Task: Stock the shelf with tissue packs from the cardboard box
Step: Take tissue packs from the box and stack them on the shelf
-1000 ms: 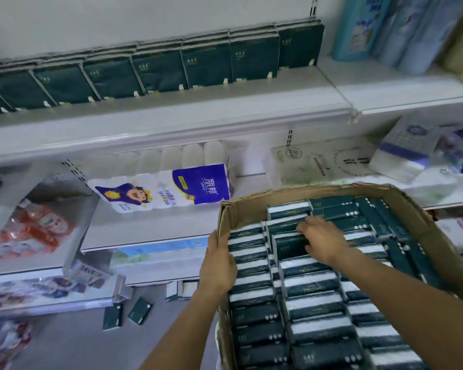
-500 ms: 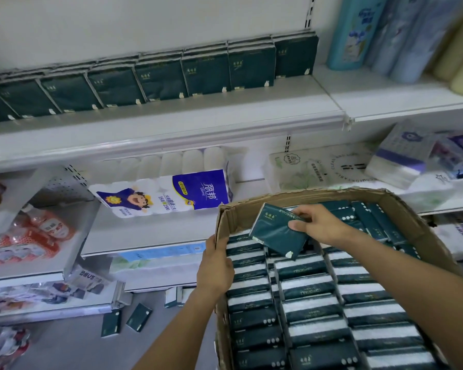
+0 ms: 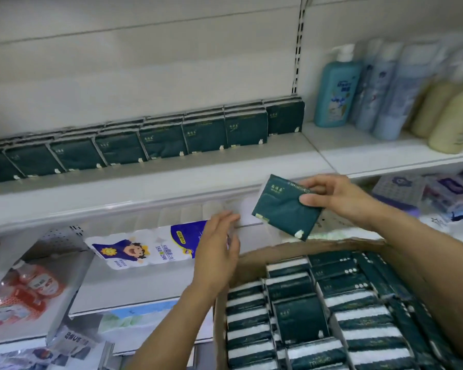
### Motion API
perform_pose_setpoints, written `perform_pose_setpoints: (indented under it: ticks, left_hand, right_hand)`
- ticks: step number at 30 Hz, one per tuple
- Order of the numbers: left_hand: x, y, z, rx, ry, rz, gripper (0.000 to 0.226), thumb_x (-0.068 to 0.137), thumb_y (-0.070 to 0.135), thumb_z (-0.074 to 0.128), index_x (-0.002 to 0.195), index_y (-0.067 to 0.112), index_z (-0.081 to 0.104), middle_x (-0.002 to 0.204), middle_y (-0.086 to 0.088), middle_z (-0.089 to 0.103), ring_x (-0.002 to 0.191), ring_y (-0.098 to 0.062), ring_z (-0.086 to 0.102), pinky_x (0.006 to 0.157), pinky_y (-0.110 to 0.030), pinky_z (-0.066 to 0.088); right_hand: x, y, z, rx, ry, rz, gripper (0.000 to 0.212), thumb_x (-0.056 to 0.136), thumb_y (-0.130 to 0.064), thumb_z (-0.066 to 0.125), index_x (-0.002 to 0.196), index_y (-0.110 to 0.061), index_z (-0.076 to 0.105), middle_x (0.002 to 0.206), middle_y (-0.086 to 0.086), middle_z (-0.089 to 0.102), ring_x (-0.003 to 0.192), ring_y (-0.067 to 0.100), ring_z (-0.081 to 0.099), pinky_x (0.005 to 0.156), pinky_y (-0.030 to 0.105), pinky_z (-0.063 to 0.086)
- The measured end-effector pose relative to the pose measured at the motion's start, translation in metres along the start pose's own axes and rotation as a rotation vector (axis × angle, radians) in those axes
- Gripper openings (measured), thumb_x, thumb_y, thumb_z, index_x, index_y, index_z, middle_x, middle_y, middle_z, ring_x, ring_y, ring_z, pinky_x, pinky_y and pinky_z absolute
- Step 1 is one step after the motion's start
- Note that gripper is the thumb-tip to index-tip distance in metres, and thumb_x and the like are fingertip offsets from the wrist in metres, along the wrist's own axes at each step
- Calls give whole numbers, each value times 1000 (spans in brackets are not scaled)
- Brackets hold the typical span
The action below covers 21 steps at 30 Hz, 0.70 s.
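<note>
Right hand [image 3: 340, 201] pinches a tissue pack [image 3: 281, 209], now lifted from the cardboard box [image 3: 273, 253] below. Left hand [image 3: 217, 244], off the rim, fingers loose and holding nothing; shelf [image 3: 145, 188] above comes next.

- Pack [image 3: 284, 206]: dark green plastic film, slightly crinkled, with a soft sheen.
- Box [image 3: 254, 265]: brown cardboard, matt, rough along the rim.
- Shelf [image 3: 171, 180]: white painted metal, smooth, with a faint gloss.
- Bottles [image 3: 334, 86]: smooth, glossy plastic.
- Rolls [image 3: 145, 249]: shiny printed plastic wrap.
- Divider [image 3: 62, 233]: perforated white metal, matt.
</note>
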State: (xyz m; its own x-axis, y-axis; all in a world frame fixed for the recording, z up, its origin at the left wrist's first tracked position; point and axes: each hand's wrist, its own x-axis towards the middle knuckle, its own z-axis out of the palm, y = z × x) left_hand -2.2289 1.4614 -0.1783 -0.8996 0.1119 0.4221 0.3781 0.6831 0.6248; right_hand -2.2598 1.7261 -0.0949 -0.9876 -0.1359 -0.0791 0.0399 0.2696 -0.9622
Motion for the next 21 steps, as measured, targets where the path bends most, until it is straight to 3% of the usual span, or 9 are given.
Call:
perform_pose_setpoints:
  ticks: [5,7,9,12,14,18,21]
  left_hand:
    - [93,28,-21,31,-6,118,28,91,8,57,116,18,63,132,4,53,122,-9,43,93,1,23]
    - [128,34,-24,79,-27,166,28,91,10,56,118,19,63,134,2,53,123,-11,43,100,-13,29]
    - [162,38,-25,157,-66,194,33,92,14,55,124,20,60,140,0,49,129,-16,40,106,-26,30]
    - [206,42,-23,321,-149,193,41,93,22,54,134,22,53,151,2,37,137,-22,32,113,-38,27]
    - [229,40,-19,401,-184,201,43,93,25,55,136,22,51,156,4,28,143,-22,23,116,-39,19]
    - [256,27,-10,522,-240,226,41,95,29,56,135,23,51,160,3,16,149,-20,5,121,-38,4]
    - [265,20,-4,568,-278,201,42,96,30,54,137,25,47,161,4,12,149,-18,2,121,-41,-3]
  right_hand:
    - [46,-54,-42,-58,162,-161,21,81,2,70,90,-15,64,84,2,70,72,7,65,70,18,53]
    - [66,-66,-55,-153,272,-222,22,80,3,72,89,-15,64,84,-1,67,69,0,62,66,9,50]
    - [90,-70,-65,-296,351,-248,22,81,1,72,99,-10,65,90,2,63,76,5,59,65,4,44]
    - [128,-67,-76,-486,372,-230,26,83,-4,72,107,-8,65,101,3,62,94,16,56,79,17,40]
    - [151,-63,-79,-507,388,-195,25,82,-2,72,104,-11,65,103,3,62,95,17,56,82,21,39]
    - [182,-59,-78,-574,409,-183,25,82,-5,73,103,-16,64,101,0,63,93,16,57,81,23,40]
    - [193,-55,-77,-588,402,-206,25,82,-5,72,105,-15,65,101,-1,61,92,13,56,81,20,39]
